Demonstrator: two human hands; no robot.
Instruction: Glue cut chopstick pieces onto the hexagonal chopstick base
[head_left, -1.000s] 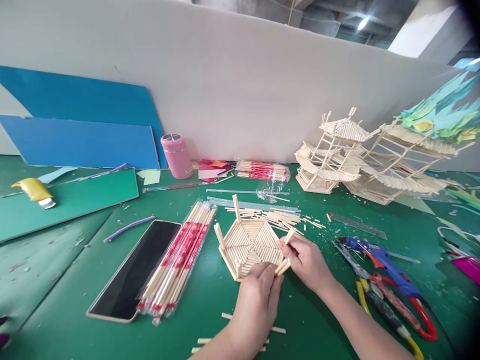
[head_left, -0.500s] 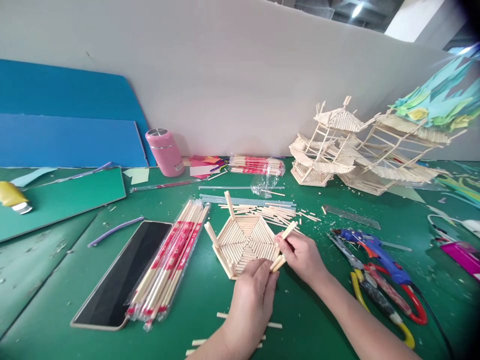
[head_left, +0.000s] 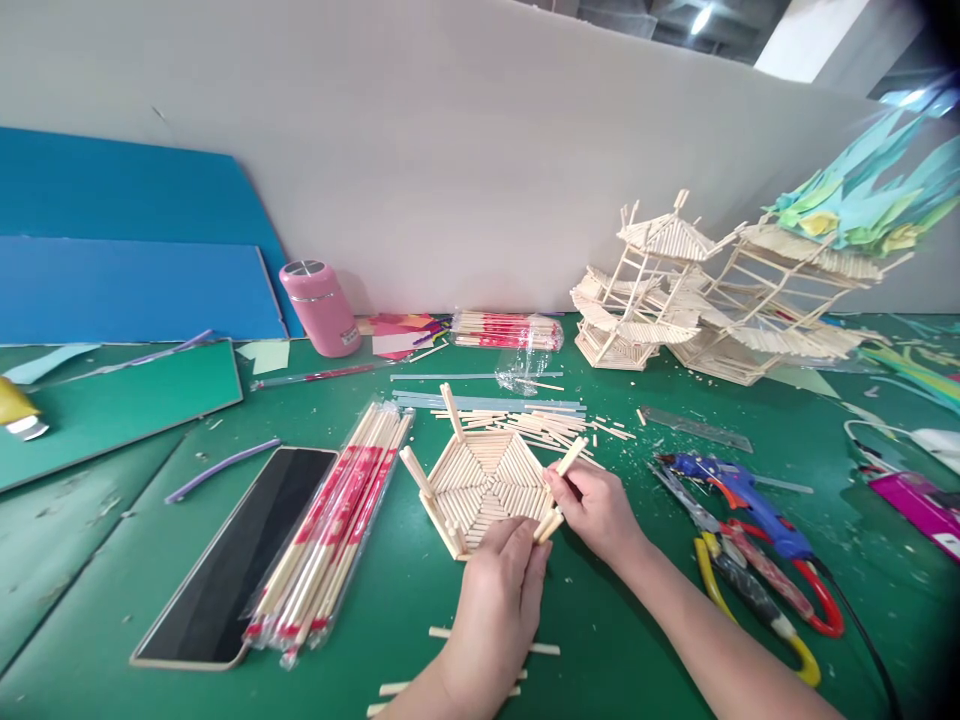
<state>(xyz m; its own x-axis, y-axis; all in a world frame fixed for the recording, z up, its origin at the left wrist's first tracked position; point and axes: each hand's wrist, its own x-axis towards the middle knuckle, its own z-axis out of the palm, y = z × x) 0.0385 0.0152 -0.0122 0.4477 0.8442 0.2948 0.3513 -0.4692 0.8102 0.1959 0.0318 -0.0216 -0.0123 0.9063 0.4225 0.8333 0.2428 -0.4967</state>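
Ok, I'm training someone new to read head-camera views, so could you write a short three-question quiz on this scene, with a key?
1. Multiple choice: what outline does the stick base have? (a) round (b) six-sided (c) square
2. True or false: the right hand is holding the glue gun.
3. Open: what lies just left of the nearer packet of red-banded sticks?

Key
1: b.
2: False; the glue gun lies on the green table, and the right hand's grip is on a wooden post at the base's edge.
3: A dark, pale-rimmed slab, much like a phone.
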